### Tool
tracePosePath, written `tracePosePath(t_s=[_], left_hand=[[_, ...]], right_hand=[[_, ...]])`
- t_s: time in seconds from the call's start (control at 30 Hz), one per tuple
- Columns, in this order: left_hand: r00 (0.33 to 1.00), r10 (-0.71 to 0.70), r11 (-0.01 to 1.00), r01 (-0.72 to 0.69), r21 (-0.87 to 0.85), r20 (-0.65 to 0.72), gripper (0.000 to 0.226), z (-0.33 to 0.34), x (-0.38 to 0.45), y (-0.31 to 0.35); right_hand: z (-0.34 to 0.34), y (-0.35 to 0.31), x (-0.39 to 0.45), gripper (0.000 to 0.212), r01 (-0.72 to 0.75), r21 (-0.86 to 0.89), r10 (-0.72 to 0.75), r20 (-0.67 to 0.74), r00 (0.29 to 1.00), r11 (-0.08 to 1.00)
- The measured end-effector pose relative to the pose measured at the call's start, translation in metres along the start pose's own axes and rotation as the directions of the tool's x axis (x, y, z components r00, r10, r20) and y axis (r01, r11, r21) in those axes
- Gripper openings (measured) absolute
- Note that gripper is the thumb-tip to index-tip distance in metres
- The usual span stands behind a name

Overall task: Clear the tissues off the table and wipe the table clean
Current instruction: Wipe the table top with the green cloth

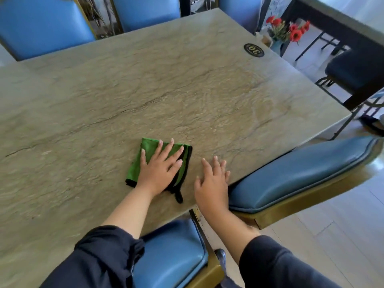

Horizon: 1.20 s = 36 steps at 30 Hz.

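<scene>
Folded green cloth [160, 161], lying on the worktop [187, 90] near its front edge, long axis running away from the person, sat directly under the left hand [159, 170], whose grip was flat and spread, pressing it; right hand [212, 179] rested just beside it, fingers straight, holding nothing; no tissues visible.

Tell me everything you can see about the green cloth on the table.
The green cloth is folded into a rough rectangle, lying flat on the stone-look table near its near edge. It looks like soft microfibre, bright green with black edging, and a small black loop or tab sticks out at its near right corner. The left hand presses on it with fingers spread and straight, covering much of its middle. The right hand lies beside it on the tabletop, apart from the cloth.
</scene>
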<state>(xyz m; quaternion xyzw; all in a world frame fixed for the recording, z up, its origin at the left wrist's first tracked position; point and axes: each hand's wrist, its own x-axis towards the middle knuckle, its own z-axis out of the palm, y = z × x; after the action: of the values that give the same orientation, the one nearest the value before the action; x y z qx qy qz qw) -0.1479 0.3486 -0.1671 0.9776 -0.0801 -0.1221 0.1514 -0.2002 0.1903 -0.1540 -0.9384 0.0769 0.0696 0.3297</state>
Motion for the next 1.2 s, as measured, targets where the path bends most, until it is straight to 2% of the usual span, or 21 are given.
tracePosePath(t_s=[0.07,0.13,0.2,0.3,0.37,0.43,0.47,0.53,0.57,0.63,0.7,0.73,0.8,0.87,0.9,0.93,0.97,1.03,1.1,1.13,1.2], left_hand=[[0.983,-0.051,0.944,-0.010,-0.329,-0.176,0.051,-0.011,-0.006,-0.015],[0.911,-0.214,0.899,0.043,-0.435,-0.351,0.056,-0.016,-0.014,-0.040],[0.862,-0.313,0.896,0.129,-0.424,-0.399,0.066,-0.013,-0.025,-0.064],[0.903,-0.266,0.929,0.146,-0.342,-0.339,0.072,0.001,-0.040,-0.082],[0.918,-0.218,0.956,0.132,-0.262,-0.332,0.070,0.006,-0.043,-0.088],[0.922,-0.195,0.973,0.137,-0.188,-0.335,0.068,0.006,-0.042,-0.089],[0.925,-0.180,0.979,0.137,-0.148,-0.336,0.068,0.006,-0.042,-0.088],[0.932,-0.169,0.985,0.147,-0.092,-0.321,0.068,0.006,-0.042,-0.085],[0.935,-0.170,0.985,0.156,-0.071,-0.310,0.068,0.006,-0.042,-0.083],[0.939,-0.174,0.985,0.172,-0.036,-0.296,0.070,0.006,-0.042,-0.083],[0.942,-0.174,0.984,0.178,-0.012,-0.288,0.071,0.006,-0.042,-0.083],[0.943,-0.172,0.984,0.179,0.000,-0.286,0.071,0.006,-0.042,-0.082],[0.945,-0.168,0.983,0.180,0.018,-0.282,0.071,0.007,-0.043,-0.082],[0.945,-0.166,0.984,0.178,0.018,-0.283,0.071,0.006,-0.042,-0.082],[0.945,-0.164,0.984,0.176,0.018,-0.283,0.070,0.005,-0.042,-0.082],[0.946,-0.158,0.985,0.172,0.025,-0.283,0.069,0.005,-0.043,-0.081],[0.949,-0.145,0.986,0.162,0.038,-0.279,0.067,0.004,-0.043,-0.081],[0.957,-0.107,0.991,0.124,0.048,-0.268,0.060,0.004,-0.045,-0.080],[0.962,-0.089,0.994,0.102,0.035,-0.259,0.052,0.003,-0.047,-0.079],[0.963,-0.087,0.994,0.100,0.039,-0.254,0.048,0.003,-0.047,-0.079],[0.966,-0.077,0.994,0.095,0.060,-0.245,0.047,0.002,-0.048,-0.079]], right_hand=[[0.004,-0.017,0.006,0.051,0.144,-0.072,-0.145,-0.012,0.989,0.987],[0.014,-0.038,0.021,0.042,0.367,-0.140,-0.369,0.009,0.929,0.920],[0.029,-0.057,0.037,0.038,0.542,-0.224,-0.526,0.132,0.840,0.810],[0.056,-0.063,0.046,0.053,0.678,-0.331,-0.556,0.395,0.731,0.657],[0.065,-0.057,0.050,0.056,0.712,-0.378,-0.561,0.441,0.701,0.592],[0.063,-0.049,0.059,0.056,0.687,-0.406,-0.548,0.415,0.726,0.603],[0.057,-0.045,0.065,0.056,0.623,-0.423,-0.507,0.362,0.782,0.658],[0.043,-0.030,0.078,0.056,0.376,-0.459,-0.322,0.194,0.927,0.805],[0.035,-0.021,0.081,0.056,0.217,-0.473,-0.189,0.107,0.976,0.854],[0.025,-0.008,0.076,0.057,-0.084,-0.479,0.089,-0.012,0.996,0.874],[0.025,-0.007,0.055,0.058,-0.242,-0.459,0.245,-0.054,0.968,0.855],[0.029,-0.007,0.042,0.058,-0.219,-0.461,0.232,-0.030,0.972,0.860],[0.036,-0.004,0.013,0.057,0.037,-0.484,0.007,0.088,0.996,0.874],[0.032,0.004,-0.006,0.056,0.349,-0.479,-0.260,0.245,0.934,0.805],[0.027,0.009,-0.008,0.056,0.436,-0.469,-0.326,0.299,0.897,0.768],[0.024,0.011,-0.006,0.056,0.458,-0.467,-0.338,0.321,0.885,0.756],[0.023,0.012,-0.001,0.055,0.420,-0.478,-0.304,0.303,0.903,0.771],[0.024,0.007,0.012,0.055,0.218,-0.483,-0.154,0.167,0.974,0.848],[0.023,0.001,0.028,0.060,0.028,-0.464,0.016,0.090,0.996,0.885],[0.021,0.001,0.032,0.065,0.013,-0.475,0.039,0.099,0.994,0.880],[0.017,0.005,0.026,0.080,0.130,-0.537,-0.032,0.188,0.982,0.833]])
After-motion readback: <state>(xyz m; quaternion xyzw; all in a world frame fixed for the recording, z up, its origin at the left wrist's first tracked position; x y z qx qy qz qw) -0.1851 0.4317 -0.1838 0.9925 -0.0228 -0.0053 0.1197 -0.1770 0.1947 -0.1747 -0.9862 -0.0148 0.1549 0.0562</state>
